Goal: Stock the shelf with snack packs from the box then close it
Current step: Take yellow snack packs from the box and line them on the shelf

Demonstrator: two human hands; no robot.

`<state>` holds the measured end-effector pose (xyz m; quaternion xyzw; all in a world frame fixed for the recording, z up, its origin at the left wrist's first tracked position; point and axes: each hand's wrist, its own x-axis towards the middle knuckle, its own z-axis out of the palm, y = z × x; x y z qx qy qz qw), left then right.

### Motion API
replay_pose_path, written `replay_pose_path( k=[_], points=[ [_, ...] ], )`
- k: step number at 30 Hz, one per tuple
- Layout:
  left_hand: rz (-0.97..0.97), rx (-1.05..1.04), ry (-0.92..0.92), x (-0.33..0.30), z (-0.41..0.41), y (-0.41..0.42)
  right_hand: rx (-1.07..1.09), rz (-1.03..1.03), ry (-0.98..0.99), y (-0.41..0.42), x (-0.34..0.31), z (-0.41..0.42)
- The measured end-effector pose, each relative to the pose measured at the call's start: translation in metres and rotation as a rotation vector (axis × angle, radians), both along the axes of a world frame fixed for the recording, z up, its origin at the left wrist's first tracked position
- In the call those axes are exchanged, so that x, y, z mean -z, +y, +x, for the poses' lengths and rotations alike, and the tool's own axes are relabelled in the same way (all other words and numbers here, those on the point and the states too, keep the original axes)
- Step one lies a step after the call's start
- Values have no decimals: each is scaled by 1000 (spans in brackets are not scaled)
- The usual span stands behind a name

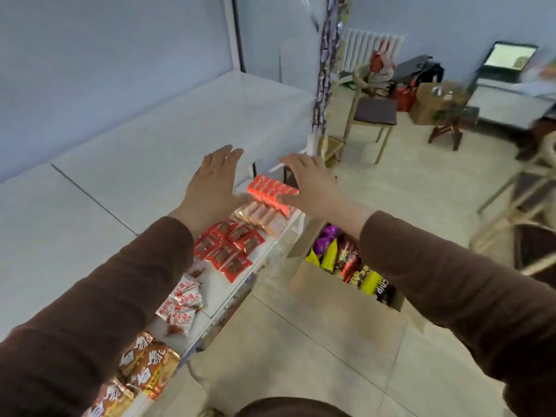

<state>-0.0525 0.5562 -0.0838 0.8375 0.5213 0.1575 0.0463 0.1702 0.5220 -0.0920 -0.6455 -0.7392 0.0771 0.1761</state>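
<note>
A row of orange-red snack packs [270, 191] is squeezed between my two hands above the far end of the white shelf [264, 251]. My left hand [210, 182] presses the row's left end with straight fingers. Pressing the right end is my right hand [310, 182], also flat. An open cardboard box [346, 320] stands on the floor to the right of the shelf, holding several colourful snack bags [346, 260]. The box flaps are open.
On the shelf lie pale pink packs [258, 215], red packs [228, 248], white-and-red packs [180, 302] and orange bags [147, 371]. A wide white top board [150, 139] spreads above it. A chair [373, 112], a stool [451, 124] and a laptop [508, 58] stand beyond.
</note>
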Motion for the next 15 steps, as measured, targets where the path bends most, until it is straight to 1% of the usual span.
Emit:
replay_pose_path(
  k=[3, 7, 11, 15],
  points=[
    [-57, 44, -24, 21, 63, -11, 55, -51, -31, -19, 14, 64],
    [-145, 89, 29, 54, 129, -14, 137, -121, -25, -35, 37, 132],
    [-240, 154, 79, 82, 182, 4, 221, -175, 13, -37, 68, 187],
    [-304, 217, 72, 113, 230, 37, 312, -258, 55, -22, 99, 231]
  ],
)
